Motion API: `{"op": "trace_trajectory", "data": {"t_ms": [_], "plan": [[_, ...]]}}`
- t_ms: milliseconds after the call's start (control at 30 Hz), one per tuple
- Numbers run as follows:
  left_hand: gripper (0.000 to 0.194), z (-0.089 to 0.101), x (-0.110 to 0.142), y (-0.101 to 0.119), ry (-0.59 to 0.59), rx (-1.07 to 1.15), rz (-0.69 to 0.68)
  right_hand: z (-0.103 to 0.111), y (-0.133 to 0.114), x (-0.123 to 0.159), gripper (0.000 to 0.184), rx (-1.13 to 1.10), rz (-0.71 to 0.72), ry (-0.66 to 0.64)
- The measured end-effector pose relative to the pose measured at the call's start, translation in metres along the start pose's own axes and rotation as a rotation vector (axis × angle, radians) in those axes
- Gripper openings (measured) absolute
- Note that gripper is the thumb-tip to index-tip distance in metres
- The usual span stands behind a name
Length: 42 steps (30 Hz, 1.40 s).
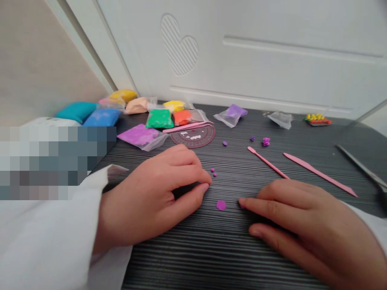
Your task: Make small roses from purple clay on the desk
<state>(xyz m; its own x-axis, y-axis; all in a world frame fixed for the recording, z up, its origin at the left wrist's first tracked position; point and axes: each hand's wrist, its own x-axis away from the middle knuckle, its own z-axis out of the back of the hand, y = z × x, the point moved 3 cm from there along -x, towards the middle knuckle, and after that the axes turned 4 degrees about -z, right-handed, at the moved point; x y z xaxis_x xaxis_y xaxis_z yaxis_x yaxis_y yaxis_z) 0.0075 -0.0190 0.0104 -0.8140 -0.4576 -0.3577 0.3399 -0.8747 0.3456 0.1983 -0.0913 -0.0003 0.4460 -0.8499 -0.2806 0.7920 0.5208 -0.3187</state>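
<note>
My left hand (154, 193) rests on the dark striped table (211, 249), fingers curled with thumb and fingertips pinched together; what they hold, if anything, is hidden. My right hand (305, 225) lies flat, its index finger stretched out and its tip pressing a tiny purple clay bit (242, 204). A flattened purple clay disc (221, 205) lies between the hands. Two small purple balls (213, 172) sit just beyond my left fingertips.
Two pink sculpting tools (267, 162) (320, 174) lie ahead of my right hand. Further back are a pink protractor (193, 136), bags of coloured clay (159, 119), a purple clay flower (266, 141), a small clay piece (317, 119) and a white door.
</note>
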Motion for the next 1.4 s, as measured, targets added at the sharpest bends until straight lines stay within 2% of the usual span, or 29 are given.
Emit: {"op": "trace_trajectory", "data": {"t_ms": [133,233,433,567,867,933,1033,1200,1400], "plan": [[0.014,-0.001,0.000,0.000,-0.015,0.008,0.007,0.000,-0.007,0.002,0.021,0.146,0.118,0.008],[0.014,-0.001,0.000,-0.001,-0.017,0.007,0.019,0.000,-0.007,0.002,0.026,0.199,0.155,0.043],[0.014,-0.001,0.001,-0.001,-0.015,0.017,0.019,-0.003,-0.007,0.005,0.030,0.249,0.167,0.068],[0.013,-0.001,0.003,0.000,-0.021,0.029,0.025,-0.003,-0.008,0.006,0.026,0.250,0.176,-0.012],[0.014,0.000,0.002,0.000,-0.021,0.022,0.028,-0.001,-0.009,0.000,0.024,0.225,0.191,-0.023],[0.014,0.000,0.002,0.001,-0.020,0.024,0.020,0.000,-0.008,0.001,0.023,0.175,0.158,-0.014],[0.014,0.000,0.001,0.000,-0.023,0.026,0.016,0.001,-0.003,0.001,0.021,0.002,0.025,0.015],[0.013,-0.001,0.001,-0.001,-0.030,0.041,0.027,0.001,0.007,0.000,0.024,-0.244,-0.160,-0.055],[0.013,0.000,0.002,0.000,-0.035,0.030,0.031,0.003,0.006,0.001,0.028,-0.228,-0.148,-0.037]]}}
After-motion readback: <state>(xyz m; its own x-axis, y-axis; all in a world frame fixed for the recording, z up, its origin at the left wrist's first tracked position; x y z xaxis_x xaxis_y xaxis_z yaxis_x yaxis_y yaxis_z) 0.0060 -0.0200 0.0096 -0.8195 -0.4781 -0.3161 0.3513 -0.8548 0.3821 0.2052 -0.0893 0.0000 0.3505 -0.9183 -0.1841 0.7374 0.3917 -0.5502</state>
